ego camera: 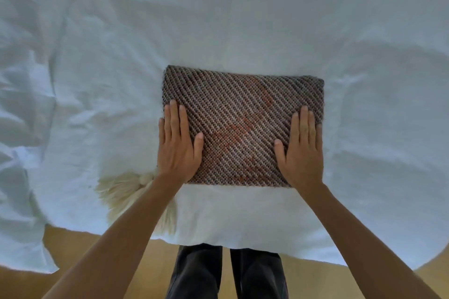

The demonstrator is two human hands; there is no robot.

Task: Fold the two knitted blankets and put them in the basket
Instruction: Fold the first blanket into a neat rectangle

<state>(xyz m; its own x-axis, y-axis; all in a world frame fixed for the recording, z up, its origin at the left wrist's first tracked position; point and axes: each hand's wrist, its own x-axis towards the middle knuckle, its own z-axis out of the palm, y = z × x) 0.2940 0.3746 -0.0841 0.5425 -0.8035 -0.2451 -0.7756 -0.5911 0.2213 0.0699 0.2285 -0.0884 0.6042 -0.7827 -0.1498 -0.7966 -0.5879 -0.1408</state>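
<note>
Dark trouser legs [226, 272] stand nearest the lens on a yellowish floor [80, 250], at the near edge of a bed covered by a rumpled white sheet [243, 19]. Both forearms reach out over that edge. On the sheet lies a knitted blanket [243, 126], brown with diagonal ribs and orange patches, folded into a compact rectangle. The left hand [178, 145] lies flat on its left end, the right hand [301, 150] flat on its right end; the fingers [173, 114] of both are stretched out straight and close together, pressing down and gripping nothing. A cream tassel [121, 189] lies on the sheet just beside the left wrist; whether it belongs to the second blanket cannot be told. No basket shows.

This looks like the smoothing of a finished fold. To do it well, press evenly outward so the layers settle square, then slide both hands under the ends to lift without the fold opening.
</note>
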